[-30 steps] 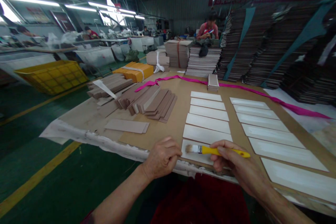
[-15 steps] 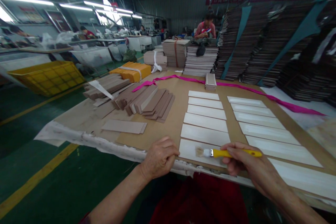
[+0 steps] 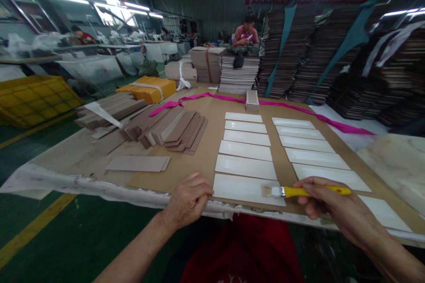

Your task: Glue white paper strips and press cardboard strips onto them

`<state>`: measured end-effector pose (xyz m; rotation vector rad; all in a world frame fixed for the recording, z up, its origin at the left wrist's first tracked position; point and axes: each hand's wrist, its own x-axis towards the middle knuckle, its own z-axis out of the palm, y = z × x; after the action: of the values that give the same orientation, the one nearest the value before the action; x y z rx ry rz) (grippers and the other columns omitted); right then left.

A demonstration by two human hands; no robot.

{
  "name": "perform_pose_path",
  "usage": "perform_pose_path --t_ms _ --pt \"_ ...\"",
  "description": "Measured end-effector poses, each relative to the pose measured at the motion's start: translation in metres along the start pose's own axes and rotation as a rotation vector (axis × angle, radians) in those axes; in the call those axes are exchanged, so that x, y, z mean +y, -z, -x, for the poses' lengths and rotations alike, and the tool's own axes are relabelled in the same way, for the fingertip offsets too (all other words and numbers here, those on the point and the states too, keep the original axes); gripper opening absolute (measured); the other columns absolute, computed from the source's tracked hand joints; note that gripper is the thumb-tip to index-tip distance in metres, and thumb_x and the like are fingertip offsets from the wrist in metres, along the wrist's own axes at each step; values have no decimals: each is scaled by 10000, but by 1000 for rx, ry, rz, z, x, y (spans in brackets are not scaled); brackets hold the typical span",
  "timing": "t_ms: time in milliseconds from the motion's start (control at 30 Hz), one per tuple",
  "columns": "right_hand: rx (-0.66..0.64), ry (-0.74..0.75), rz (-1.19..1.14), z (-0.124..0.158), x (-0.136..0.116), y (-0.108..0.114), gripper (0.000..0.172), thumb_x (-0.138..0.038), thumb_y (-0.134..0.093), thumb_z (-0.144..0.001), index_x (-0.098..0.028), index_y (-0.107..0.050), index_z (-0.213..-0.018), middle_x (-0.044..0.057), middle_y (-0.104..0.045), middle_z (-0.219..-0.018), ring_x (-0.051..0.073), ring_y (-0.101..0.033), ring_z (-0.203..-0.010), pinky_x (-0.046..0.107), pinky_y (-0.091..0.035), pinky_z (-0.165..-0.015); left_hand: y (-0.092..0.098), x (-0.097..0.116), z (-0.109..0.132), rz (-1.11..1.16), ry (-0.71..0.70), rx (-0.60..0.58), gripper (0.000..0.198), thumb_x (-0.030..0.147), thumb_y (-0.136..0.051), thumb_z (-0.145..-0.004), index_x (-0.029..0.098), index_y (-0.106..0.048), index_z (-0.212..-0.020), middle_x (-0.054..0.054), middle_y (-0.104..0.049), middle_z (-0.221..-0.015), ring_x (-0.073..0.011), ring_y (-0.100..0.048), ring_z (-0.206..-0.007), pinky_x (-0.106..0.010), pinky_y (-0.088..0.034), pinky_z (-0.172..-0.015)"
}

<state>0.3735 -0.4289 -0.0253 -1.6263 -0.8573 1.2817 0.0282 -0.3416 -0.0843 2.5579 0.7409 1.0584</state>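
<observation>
My right hand (image 3: 323, 196) grips a paintbrush (image 3: 294, 192) with a yellow handle and pale bristles. The bristles rest on the right part of the nearest white-coated cardboard strip (image 3: 237, 189). At that strip's left end is my left hand (image 3: 191, 199), its fingers curled and closed on the edge. Beyond this strip, more white strips (image 3: 245, 166) lie in a column leading away from me. A second column of white strips (image 3: 318, 158) runs to its right, partly behind my right hand.
Uncoated grey-brown strips (image 3: 181, 130) lie heaped on the left of the table, with a separate pair (image 3: 137, 163) nearer me. A pink cloth band (image 3: 209, 95) crosses the table. Tall board stacks (image 3: 282, 53) stand at the back, where a person (image 3: 245, 35) works. A yellow bin (image 3: 36, 99) stands left.
The brush has moved right along the nearest strip with my right hand. My left hand stays at the strip's left end. The whole view has turned a little to the right.
</observation>
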Motion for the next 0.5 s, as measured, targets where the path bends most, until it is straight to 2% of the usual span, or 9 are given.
perform_pose_path --t_ms 133,333,500 --pt "37 7 -3 3 1 9 494 -556 -796 -635 -133 -715 -876 44 -672 -660 120 -537 -470 234 -459 -446 0 -2 3 9 12 -10 236 24 -459 -870 172 -641 -850 -46 -657 -819 -167 -565 -786 -319 -451 -716" --pt "40 48 -19 3 8 21 465 -552 -778 -674 -134 -717 -867 53 -673 -655 129 -552 -473 240 -469 -449 -1 -2 2 -12 24 -15 246 25 -450 -868 169 -649 -852 -47 -650 -804 -166 -566 -777 -314 -447 -704" --pt "98 86 -148 8 5 20 432 -511 -803 -659 -131 -707 -841 64 -685 -647 123 -557 -455 224 -466 -438 5 1 -2 -41 -18 -3 258 50 -436 -884 182 -651 -832 -40 -652 -777 -157 -588 -749 -291 -467 -686"
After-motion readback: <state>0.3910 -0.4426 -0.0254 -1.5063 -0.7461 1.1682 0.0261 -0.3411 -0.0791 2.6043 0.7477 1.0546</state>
